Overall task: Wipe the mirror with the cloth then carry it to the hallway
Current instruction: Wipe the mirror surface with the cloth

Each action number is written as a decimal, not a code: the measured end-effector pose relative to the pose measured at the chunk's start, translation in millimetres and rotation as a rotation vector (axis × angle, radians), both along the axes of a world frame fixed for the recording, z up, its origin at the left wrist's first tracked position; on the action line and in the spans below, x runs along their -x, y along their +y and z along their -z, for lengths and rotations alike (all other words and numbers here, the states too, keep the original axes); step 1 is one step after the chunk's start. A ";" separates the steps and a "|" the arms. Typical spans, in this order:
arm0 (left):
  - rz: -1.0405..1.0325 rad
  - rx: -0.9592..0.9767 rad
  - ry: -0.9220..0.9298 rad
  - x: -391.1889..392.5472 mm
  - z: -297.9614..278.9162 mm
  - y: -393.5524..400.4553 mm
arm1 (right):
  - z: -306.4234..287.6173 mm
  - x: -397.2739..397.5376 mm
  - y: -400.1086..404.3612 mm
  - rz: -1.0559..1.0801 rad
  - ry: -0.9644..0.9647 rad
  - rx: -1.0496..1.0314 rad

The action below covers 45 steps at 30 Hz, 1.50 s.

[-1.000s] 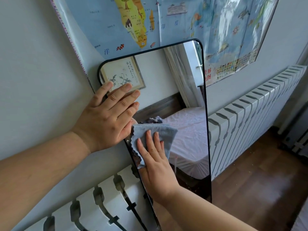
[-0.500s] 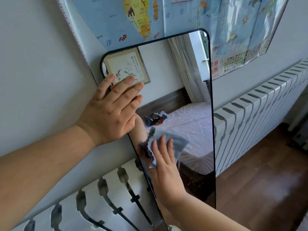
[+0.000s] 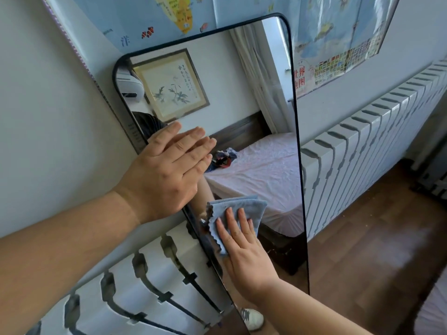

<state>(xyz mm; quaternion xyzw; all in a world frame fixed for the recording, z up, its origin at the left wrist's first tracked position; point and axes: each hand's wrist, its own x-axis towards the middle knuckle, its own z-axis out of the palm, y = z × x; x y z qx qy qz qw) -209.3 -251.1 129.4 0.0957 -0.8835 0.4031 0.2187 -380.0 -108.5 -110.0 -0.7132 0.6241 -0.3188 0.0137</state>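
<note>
A tall black-framed mirror [image 3: 254, 97] leans against the wall over the radiator. It reflects a bed and a framed picture. My left hand [image 3: 169, 175] lies flat, fingers together, on the mirror's left edge about halfway up. A folded blue-grey cloth [image 3: 251, 209] is pressed against the lower glass under my right hand [image 3: 244, 252], whose fingers are spread flat over it.
A white ribbed radiator [image 3: 358, 151] runs along the wall behind and to the right of the mirror. A world map poster [image 3: 338, 32] hangs above. Brown wooden floor [image 3: 377, 250] lies at the right. A white shoe [image 3: 252, 319] shows at the mirror's foot.
My right hand has slid the cloth down the glass and a little right. My left hand has shifted lower on the mirror's left edge. The view has tilted, showing more of the mirror's top.
</note>
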 end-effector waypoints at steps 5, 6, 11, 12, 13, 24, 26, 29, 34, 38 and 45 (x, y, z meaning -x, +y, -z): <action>0.013 -0.003 0.057 3.4 6.2 -3.1 | -0.3 38.8 -17.6 0.089 -0.083 -0.028; 0.014 0.000 0.066 4.9 8.0 -3.6 | -1.7 53.5 -24.7 0.156 -0.174 -0.049; 0.028 0.018 0.102 8.7 11.9 -2.6 | -23.1 120.9 -59.7 0.455 -0.611 -0.102; 0.033 0.013 0.105 8.5 12.0 -2.5 | -25.7 124.8 -61.9 0.454 -0.634 -0.091; 0.040 0.009 0.110 8.2 12.5 -3.2 | -26.2 123.5 -63.1 0.446 -0.639 -0.085; 0.084 -0.007 0.131 3.9 23.8 -15.2 | 10.7 -19.3 -2.7 0.032 -0.198 -0.059; 0.084 -0.009 0.123 2.8 24.0 -17.1 | 8.3 -15.1 -5.9 0.055 -0.250 -0.053; 0.077 -0.008 0.117 3.6 22.9 -16.9 | 0.9 20.6 -24.8 0.222 -0.564 -0.116; 0.060 -0.017 0.116 5.8 21.5 -12.9 | 1.6 98.4 -45.0 0.490 -1.003 -0.153; 0.056 -0.005 0.120 5.4 22.2 -12.4 | -4.5 73.6 -40.0 0.404 -0.875 -0.148; 0.060 0.006 0.103 2.9 23.3 -16.5 | -5.6 -49.6 2.8 -0.065 -0.286 0.019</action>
